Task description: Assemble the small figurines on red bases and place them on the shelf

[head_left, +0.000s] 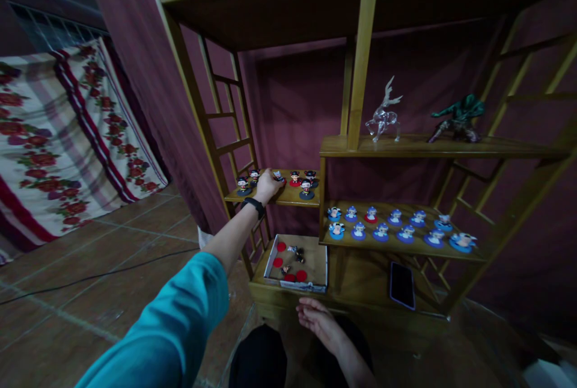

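My left hand [268, 184] reaches to the small left shelf [292, 197], its fingers closed round a small figurine [278, 177] on a red base. Black-haired figurines stand to either side of it, one of them [243, 184] at the left and another [306, 188] at the right front. My right hand [319, 320] rests palm up over my lap, fingers loosely apart, with nothing in it. Just beyond it, a shallow cardboard box [323, 264] holds several red discs and a few loose figurines [296, 254].
Two rows of small blue and purple figurines [381, 231] fill the lower right shelf. Above them stand a clear deer figure [384, 114] and a dark green statue [458, 118]. A phone [402, 285] lies on the bottom board. Wooden posts [364, 54] divide the shelving.
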Tool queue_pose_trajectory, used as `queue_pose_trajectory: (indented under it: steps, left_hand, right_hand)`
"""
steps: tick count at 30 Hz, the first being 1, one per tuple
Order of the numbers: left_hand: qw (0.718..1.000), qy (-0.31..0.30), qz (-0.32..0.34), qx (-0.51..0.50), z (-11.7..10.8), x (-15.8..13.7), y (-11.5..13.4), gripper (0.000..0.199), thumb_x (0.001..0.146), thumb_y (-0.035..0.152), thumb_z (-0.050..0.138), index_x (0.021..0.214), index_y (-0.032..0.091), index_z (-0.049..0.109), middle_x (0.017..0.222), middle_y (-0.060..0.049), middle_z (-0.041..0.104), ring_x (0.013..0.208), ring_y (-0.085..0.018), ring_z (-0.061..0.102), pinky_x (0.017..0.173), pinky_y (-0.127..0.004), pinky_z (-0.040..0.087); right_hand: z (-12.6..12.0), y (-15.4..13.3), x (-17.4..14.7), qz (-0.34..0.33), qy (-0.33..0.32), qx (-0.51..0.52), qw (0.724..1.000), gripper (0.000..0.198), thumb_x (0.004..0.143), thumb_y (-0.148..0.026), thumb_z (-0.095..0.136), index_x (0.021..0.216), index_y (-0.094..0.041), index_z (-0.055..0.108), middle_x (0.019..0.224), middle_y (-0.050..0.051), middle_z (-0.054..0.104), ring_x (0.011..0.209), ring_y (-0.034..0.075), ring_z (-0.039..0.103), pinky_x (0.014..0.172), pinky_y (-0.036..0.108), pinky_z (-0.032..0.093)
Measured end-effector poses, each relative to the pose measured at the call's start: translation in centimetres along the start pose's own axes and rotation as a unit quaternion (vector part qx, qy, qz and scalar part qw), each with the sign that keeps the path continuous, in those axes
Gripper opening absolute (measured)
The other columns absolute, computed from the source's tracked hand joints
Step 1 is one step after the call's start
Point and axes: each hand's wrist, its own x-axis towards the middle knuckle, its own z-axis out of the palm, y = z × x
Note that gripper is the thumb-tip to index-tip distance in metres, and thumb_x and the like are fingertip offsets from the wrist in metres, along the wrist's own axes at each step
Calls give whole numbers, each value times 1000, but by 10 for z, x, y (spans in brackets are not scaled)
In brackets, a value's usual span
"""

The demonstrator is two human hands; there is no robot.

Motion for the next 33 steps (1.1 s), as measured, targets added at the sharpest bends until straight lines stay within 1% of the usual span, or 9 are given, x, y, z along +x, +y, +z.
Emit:
queue_pose_trajectory:
  steps: [3, 5, 10, 13, 17, 20, 23, 27, 33]
  left_hand:
    - [999, 13, 8, 38, -1, 0, -2, 63, 57, 34, 70, 111, 12, 46, 88, -9, 63, 82, -19, 57, 70, -26, 40]
    - [999, 17, 9, 47, -1, -1, -1, 63, 58, 33, 70, 112, 12, 45, 89, -9, 62, 83, -20, 57, 70, -26, 40]
    - [998, 29, -7, 61, -5, -4, 3, 53, 59, 28, 69, 105, 12, 47, 90, -12, 62, 85, -23, 57, 71, -29, 40]
    - [997, 28, -17, 68, -8, -3, 3, 51, 59, 27, 69, 103, 13, 49, 87, -10, 62, 84, -22, 57, 71, -28, 41]
    - [997, 21, -10, 68, -7, 2, -5, 56, 57, 32, 71, 105, 14, 49, 84, -6, 62, 80, -18, 57, 69, -25, 41]
    - [999, 10, 16, 47, -4, 6, -10, 65, 57, 34, 71, 112, 12, 45, 85, -6, 63, 80, -17, 57, 70, -24, 41]
    - [999, 5, 28, 33, -1, 8, -13, 72, 56, 35, 72, 117, 11, 42, 85, -7, 64, 78, -16, 57, 71, -25, 41]
    - [999, 0, 42, 29, 1, 10, -14, 72, 56, 37, 72, 117, 11, 44, 83, -6, 64, 76, -17, 57, 70, -25, 41]
    - [999, -4, 48, 25, 4, 13, -17, 70, 57, 39, 71, 116, 12, 45, 82, -6, 64, 76, -16, 57, 69, -24, 41]
  right_hand:
    - [-1, 0, 1, 6, 2, -3, 1000, 38, 60, -27, 71, 95, -18, 62, 96, 9, 65, 90, 19, 59, 88, 38, 38]
    - [-1, 0, 0, 2, 0, -3, 1000, 37, 61, -27, 70, 96, -18, 61, 97, 9, 65, 91, 19, 59, 88, 38, 38]
    - [1, -2, -4, -8, -7, -4, 1000, 38, 61, -27, 70, 97, -18, 61, 97, 9, 64, 92, 20, 59, 90, 39, 38]
    - [0, -3, -4, -11, -4, -4, 1000, 39, 60, -28, 71, 97, -18, 61, 98, 10, 64, 93, 21, 59, 90, 40, 38]
    - [-2, -3, -3, -7, 2, -5, 1000, 37, 61, -28, 70, 96, -18, 61, 98, 10, 64, 92, 20, 59, 88, 39, 39]
    - [-2, -3, -2, -6, 2, -11, 1000, 37, 62, -29, 70, 96, -19, 61, 98, 9, 64, 91, 20, 59, 88, 38, 39]
    - [-1, -1, -1, -10, -3, -13, 1000, 36, 63, -28, 68, 97, -19, 61, 99, 9, 64, 93, 20, 59, 88, 38, 38]
    - [-2, 0, 0, -9, -10, -17, 1000, 37, 63, -26, 68, 98, -18, 60, 100, 10, 64, 94, 21, 59, 89, 39, 38]
    - [-3, 0, 0, -11, -1, -25, 1000, 37, 64, -30, 68, 98, -19, 60, 101, 10, 64, 94, 21, 59, 88, 39, 39]
